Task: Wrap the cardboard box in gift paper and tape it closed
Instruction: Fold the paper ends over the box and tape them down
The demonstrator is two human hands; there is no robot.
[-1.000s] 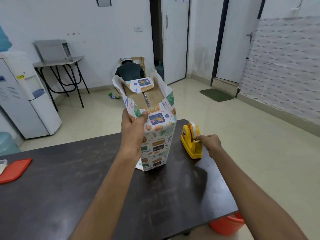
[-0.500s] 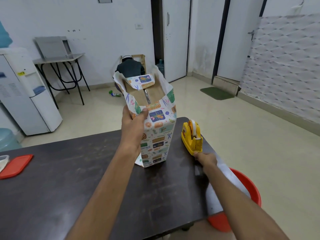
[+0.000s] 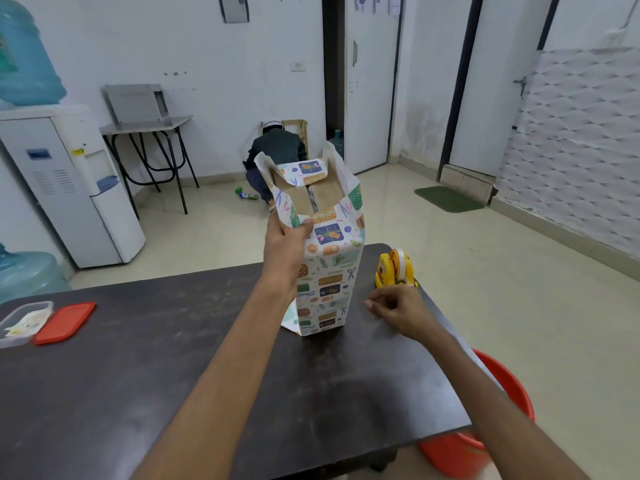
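Me: Since a moment ago my right hand (image 3: 398, 306) has come up from the table edge. Its fingers are curled, thumb and first finger pressed together. The yellow tape dispenser (image 3: 394, 270) sits just past those fingers.
Friend: Is it holding tape?
Me: I cannot tell. Clear tape would not show. My left hand (image 3: 285, 247) grips the cardboard box (image 3: 301, 200) near its top, thumb on the near face. The box stands upright on the table (image 3: 156, 375).
Friend: How will it feel?
Me: Light, I think, and tall, so tippy. The gift paper (image 3: 329, 292) is thin and could slip or tear. I would hold the stiff corners, not the loose flaps above my thumb.
Friend: What is hidden?
Me: The box's back and bottom, and my left fingertips.
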